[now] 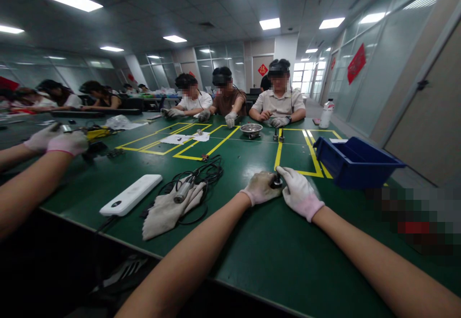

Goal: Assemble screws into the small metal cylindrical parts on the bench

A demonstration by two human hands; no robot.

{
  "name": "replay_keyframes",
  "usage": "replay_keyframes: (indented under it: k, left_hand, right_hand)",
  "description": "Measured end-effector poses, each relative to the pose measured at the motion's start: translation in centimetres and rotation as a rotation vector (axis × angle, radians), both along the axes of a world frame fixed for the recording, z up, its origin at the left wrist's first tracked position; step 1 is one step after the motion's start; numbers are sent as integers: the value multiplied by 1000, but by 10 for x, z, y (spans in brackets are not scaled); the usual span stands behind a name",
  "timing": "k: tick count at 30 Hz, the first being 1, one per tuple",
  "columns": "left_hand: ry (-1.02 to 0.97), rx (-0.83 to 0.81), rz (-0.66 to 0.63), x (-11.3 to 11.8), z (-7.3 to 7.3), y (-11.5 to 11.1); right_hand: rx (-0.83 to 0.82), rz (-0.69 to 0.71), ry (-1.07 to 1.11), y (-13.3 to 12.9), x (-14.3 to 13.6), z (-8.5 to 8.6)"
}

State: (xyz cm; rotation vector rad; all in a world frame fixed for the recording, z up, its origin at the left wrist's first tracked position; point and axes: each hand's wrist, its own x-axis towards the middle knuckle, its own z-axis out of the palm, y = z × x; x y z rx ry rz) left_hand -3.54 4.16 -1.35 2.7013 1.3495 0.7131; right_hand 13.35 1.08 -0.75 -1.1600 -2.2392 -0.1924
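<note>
Both my hands wear pale work gloves with pink cuffs and meet low over the green table (248,241). Between them is a small dark metal part (277,182) with a round base and an upright stem; its exact kind cannot be made out. My left hand (262,188) has its fingers closed around the side of the part. From the other side, my right hand (299,192) pinches at its top with thumb and forefinger. Beyond them, two similar dark metal parts (281,136) stand upright by the yellow tape.
A blue bin (355,164) stands right. Left lie a spare glove (162,217), a metal cylinder (184,189) with black cable, and a white power bank (131,195). A steel bowl (251,128) is farther back. A co-worker's gloved hands (66,141) work at left; other people sit opposite.
</note>
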Motion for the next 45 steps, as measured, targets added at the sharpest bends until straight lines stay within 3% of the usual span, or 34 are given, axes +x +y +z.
replay_keyframes:
  k: [6, 13, 19, 26, 35, 45]
  left_hand:
    - [43, 50, 23, 2, -3, 0]
    - [45, 32, 44, 6, 5, -11]
    - [38, 114, 146, 7, 5, -10]
    - [-48, 107, 357, 5, -1, -4]
    - [-14, 71, 253, 7, 5, -12]
    - [139, 122, 84, 6, 8, -22]
  right_hand:
    - [39, 12, 27, 2, 0, 2]
    - [99, 43, 162, 2, 3, 0]
    - [91, -9, 198, 7, 7, -6]
    - [-3, 39, 147, 6, 7, -5]
    - [-199, 84, 52, 8, 16, -4]
    - [-173, 156, -108, -3, 21, 0]
